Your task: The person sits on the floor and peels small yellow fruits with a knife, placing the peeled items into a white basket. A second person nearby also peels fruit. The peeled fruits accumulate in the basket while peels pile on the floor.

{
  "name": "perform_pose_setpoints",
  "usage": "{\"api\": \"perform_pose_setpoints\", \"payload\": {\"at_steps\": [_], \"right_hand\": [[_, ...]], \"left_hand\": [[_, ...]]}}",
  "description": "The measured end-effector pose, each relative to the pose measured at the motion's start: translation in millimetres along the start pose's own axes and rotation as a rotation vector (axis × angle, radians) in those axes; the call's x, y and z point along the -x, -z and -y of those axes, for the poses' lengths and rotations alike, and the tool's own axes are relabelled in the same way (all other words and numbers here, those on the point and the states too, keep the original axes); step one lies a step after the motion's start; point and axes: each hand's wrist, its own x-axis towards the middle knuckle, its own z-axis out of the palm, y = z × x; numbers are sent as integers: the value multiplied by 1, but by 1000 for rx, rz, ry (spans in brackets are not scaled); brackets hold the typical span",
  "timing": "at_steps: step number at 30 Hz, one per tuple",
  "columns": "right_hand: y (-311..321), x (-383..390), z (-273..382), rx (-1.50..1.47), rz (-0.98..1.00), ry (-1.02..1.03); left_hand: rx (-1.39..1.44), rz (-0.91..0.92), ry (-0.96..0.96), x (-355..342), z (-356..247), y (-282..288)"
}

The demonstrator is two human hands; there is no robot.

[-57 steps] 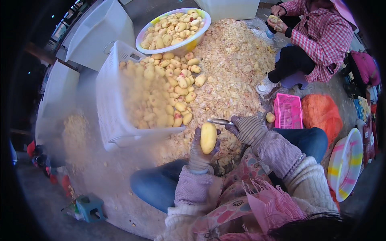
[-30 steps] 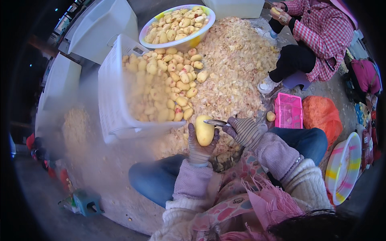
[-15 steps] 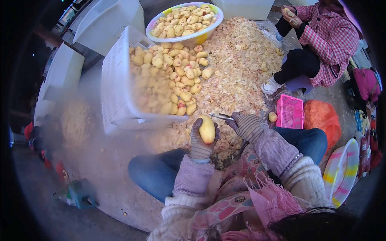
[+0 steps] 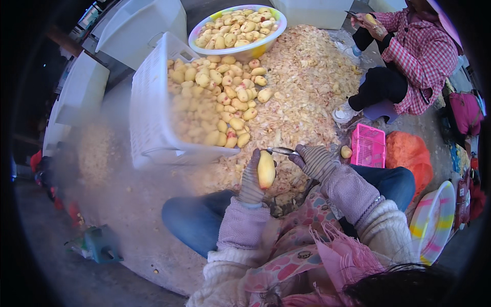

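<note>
Yellow potato (image 4: pixel 266 170) stands endwise, gripped by the left hand (image 4: pixel 250 184), apparently for steadiness; the right hand (image 4: pixel 315 162) clasps a peeler (image 4: pixel 281 151) (tip contact unclear).

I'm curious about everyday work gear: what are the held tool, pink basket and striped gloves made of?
Held tool: probably metal, given its silvery shine. Pink basket: likely smooth plastic, its walls an evenly coloured lattice. Striped gloves: seemingly knit, matte, finely banded; fibre unclear.
</note>
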Motion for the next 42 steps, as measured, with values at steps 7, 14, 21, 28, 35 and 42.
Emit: {"api": "perform_pose_setpoints", "payload": {"at_steps": [7, 14, 21, 28, 35, 42], "right_hand": [[-7, 8, -2, -35, 144, 183], [8, 6, -8, -10, 51, 162], [21, 14, -2, -21, 105, 254], [6, 20, -4, -255, 15, 185], [-20, 13, -3, -723, -86, 10], [-8, -4, -4, -478, -151, -130]], "left_hand": [[-193, -9, -163, -2, 6, 12], [-148, 90, -58, 8, 2, 5], [-332, 109, -150, 18, 3, -4], [35, 173, -42, 15, 2, -13], [-226, 527, -3, 24, 21, -29], [-456, 424, -228, 32, 17, -31]]}}
